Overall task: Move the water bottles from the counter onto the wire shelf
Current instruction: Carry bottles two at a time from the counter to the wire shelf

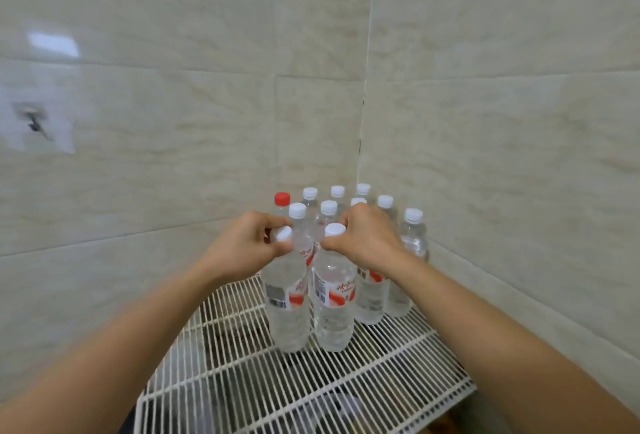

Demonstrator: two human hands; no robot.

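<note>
Two clear water bottles with white caps and red-and-white labels stand side by side on the white wire shelf [346, 385]. My left hand [242, 246] grips the neck of the left bottle [287, 309], just under its cap. Around the neck of the right bottle [334, 309] my right hand [370, 239] is closed. Behind them, several more bottles [412, 236] stand in rows in the shelf's back corner; one has a red cap [282, 199]. The counter is out of view.
Glossy beige tiled walls [502, 156] meet in a corner right behind the bottles and border the shelf on the left and right. A small hook on a clear pad [34, 122] is stuck to the left wall. The shelf's front half is bare wire.
</note>
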